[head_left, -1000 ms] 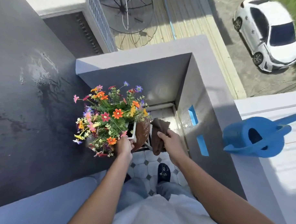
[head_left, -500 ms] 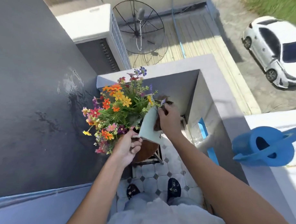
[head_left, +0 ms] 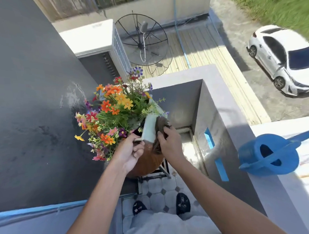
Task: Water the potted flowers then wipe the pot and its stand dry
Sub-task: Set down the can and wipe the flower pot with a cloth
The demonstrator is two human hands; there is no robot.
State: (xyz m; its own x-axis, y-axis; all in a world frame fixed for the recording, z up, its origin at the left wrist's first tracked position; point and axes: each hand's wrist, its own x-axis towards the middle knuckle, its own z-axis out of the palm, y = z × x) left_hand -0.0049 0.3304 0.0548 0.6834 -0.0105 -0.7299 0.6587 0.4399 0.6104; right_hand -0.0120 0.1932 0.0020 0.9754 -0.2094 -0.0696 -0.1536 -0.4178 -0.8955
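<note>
Colourful flowers stand in a pale square pot, which is tilted and held up over a round brown pot. The brown pot rests on a dark metal stand. My left hand grips the near corner of the square pot's rim. My right hand presses a brown cloth against the square pot's outer side. A blue watering can sits on the white ledge to the right, apart from both hands.
A dark wall with wet marks stands close on the left. A grey parapet encloses the corner behind and to the right. Tiled floor and my shoes lie below. Beyond the parapet is a drop to a roof and a white car.
The square pot with the flowers has come up and tilted in my left hand. My right hand has carried the cloth from beside the brown pot up onto the square pot's side.
</note>
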